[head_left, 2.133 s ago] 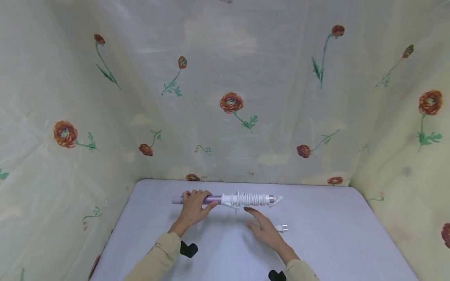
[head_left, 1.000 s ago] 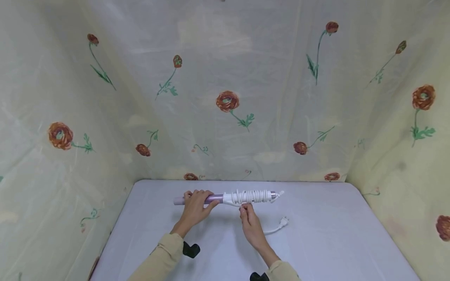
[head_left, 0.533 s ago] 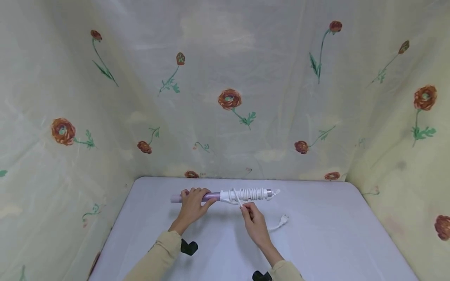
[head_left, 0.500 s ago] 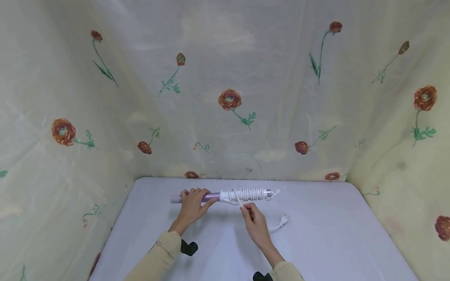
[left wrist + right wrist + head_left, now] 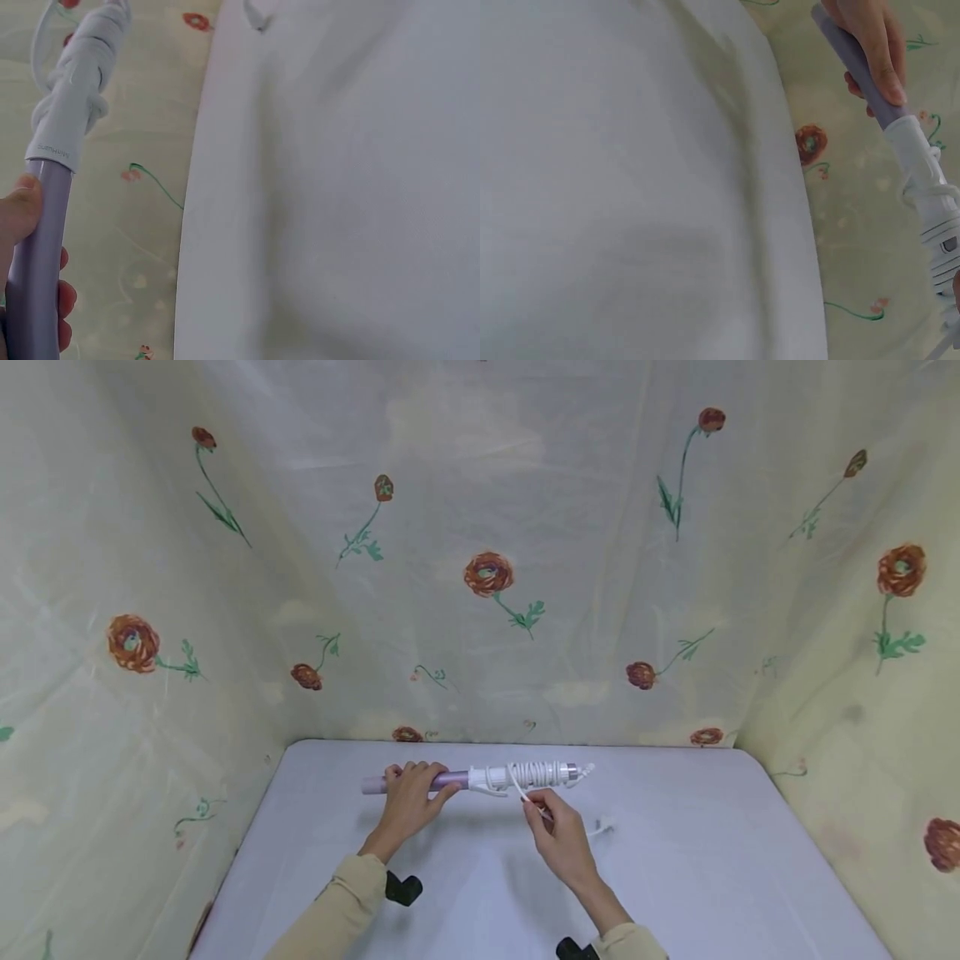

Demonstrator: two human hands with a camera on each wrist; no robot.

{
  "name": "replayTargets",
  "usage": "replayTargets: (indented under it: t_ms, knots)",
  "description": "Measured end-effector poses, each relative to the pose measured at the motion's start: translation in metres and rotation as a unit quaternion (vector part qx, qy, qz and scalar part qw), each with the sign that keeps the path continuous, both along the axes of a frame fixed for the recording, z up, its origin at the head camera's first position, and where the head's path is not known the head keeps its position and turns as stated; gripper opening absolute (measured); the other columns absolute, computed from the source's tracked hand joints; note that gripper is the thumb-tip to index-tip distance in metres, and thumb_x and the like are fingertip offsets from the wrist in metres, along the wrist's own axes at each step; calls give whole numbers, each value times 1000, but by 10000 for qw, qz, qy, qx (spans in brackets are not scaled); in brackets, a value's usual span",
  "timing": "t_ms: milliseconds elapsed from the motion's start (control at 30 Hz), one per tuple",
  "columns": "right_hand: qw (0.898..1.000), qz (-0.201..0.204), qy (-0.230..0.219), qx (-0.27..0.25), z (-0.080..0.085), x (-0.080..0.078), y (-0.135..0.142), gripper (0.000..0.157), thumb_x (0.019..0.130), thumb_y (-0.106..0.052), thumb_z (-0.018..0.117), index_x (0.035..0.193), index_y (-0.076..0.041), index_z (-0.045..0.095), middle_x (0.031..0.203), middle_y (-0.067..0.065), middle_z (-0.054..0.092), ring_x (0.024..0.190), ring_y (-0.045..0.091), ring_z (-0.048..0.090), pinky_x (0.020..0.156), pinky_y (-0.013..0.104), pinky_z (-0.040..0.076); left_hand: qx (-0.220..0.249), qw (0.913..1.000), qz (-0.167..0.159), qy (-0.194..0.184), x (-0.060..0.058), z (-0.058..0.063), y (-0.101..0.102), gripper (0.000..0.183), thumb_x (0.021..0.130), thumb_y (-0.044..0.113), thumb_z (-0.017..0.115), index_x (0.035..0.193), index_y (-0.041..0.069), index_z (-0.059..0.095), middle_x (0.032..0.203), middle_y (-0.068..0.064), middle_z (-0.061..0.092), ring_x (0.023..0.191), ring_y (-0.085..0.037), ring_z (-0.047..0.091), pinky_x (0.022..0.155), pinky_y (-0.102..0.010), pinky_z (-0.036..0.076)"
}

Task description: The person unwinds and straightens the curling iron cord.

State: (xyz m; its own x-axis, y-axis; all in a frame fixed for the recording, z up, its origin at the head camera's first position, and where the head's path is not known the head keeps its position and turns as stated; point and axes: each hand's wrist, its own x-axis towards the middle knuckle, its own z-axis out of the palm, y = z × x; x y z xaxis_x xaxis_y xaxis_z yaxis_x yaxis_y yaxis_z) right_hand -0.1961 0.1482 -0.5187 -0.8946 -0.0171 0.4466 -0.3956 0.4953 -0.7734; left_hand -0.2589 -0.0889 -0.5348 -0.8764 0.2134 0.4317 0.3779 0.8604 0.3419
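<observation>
The purple rod (image 5: 453,780) is clamped in the left grip (image 5: 408,802), seemingly for steadiness, while the white cord (image 5: 517,782) is pinched, near side, by the right grip (image 5: 562,837).

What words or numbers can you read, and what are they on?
"MinHuang", probably (small and upside down): on the white handle of the purple rod.
Dark patch on the handle: any marking is too small to read.
No other words or numbers show.

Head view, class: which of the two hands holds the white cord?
The right hand: its fingers pinch the white cord. The left hand is instead wrapped round the lilac tube.
</observation>
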Motion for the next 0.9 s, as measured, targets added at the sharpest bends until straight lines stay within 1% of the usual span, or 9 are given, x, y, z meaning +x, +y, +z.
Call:
replayTargets:
  t_ms: [67, 133, 233, 300, 400, 567, 733, 833, 900]
  knots:
    - [9992, 23, 211, 336, 5, -2, 3, 8, 88, -18, 55, 92, -13, 60, 77, -3, 60, 56, 1, 45, 47, 18, 38, 8, 10000, -5, -19, 0, 0, 0, 43, 79, 56, 52, 102, 21, 60, 90, 2, 64, 80, -16, 48, 82, -45, 23]
    - [9963, 31, 423, 745, 9, -4, 7, 9, 88, -19, 54, 93, -15, 60, 80, -5, 60, 60, 1, 46, 50, 19, 40, 0, 10000, 9, -46, 0, 1, -1, 43, 80, 56, 52, 103, 21, 60, 90, 2, 64, 81, -17, 49, 83, -45, 23]
    - [9887, 99, 704, 1317, 16, -7, 12, 11, 89, -21, 53, 95, -15, 61, 84, -7, 59, 67, 2, 50, 56, 22, 44, -25, 9999, 32, -134, 0, 3, -2, 44, 80, 57, 51, 103, 21, 59, 89, 1, 63, 82, -17, 49, 83, -46, 23]
    - [9836, 172, 832, 1592, 21, -9, 15, 12, 89, -20, 53, 96, -14, 61, 86, -7, 59, 73, 2, 52, 60, 24, 45, -34, 9998, 35, -198, 1, 4, -2, 44, 80, 57, 50, 103, 21, 59, 89, 1, 63, 82, -17, 49, 84, -47, 23]
    - [9789, 255, 930, 1802, 27, -11, 19, 12, 87, -17, 56, 96, -13, 62, 84, -8, 58, 75, 2, 53, 62, 25, 46, -58, 9997, 14, -234, 2, 4, -3, 44, 80, 57, 51, 103, 21, 60, 88, 1, 63, 83, -18, 49, 84, -47, 23]
    - [9715, 275, 1020, 2122, 35, -19, 23, 11, 83, -13, 61, 94, -12, 63, 79, -9, 56, 70, 1, 48, 60, 22, 44, -180, 9996, -20, -221, 1, 3, -6, 44, 80, 57, 50, 103, 21, 59, 89, 1, 63, 83, -18, 49, 85, -48, 23]
    - [9636, 288, 1132, 2404, 44, -30, 31, 11, 82, -15, 62, 93, -13, 64, 79, -8, 57, 68, 2, 45, 59, 21, 42, -228, 9994, -92, -260, 0, 3, -10, 44, 80, 58, 49, 104, 21, 59, 91, 1, 63, 84, -18, 48, 86, -48, 23]
    - [9596, 345, 1225, 2508, 50, -36, 36, 10, 83, -15, 62, 92, -13, 65, 79, -7, 58, 68, 2, 45, 58, 21, 41, -204, 9993, -164, -279, 1, 4, -11, 45, 80, 58, 49, 105, 21, 59, 90, 0, 63, 84, -18, 48, 86, -49, 23]
    - [9581, 379, 1200, 2573, 53, -39, 39, 10, 83, -14, 61, 91, -13, 65, 80, -7, 58, 69, 3, 47, 59, 22, 42, -199, 9991, -215, -297, 1, 5, -12, 45, 80, 58, 49, 105, 21, 59, 89, 0, 63, 83, -17, 48, 86, -49, 23]
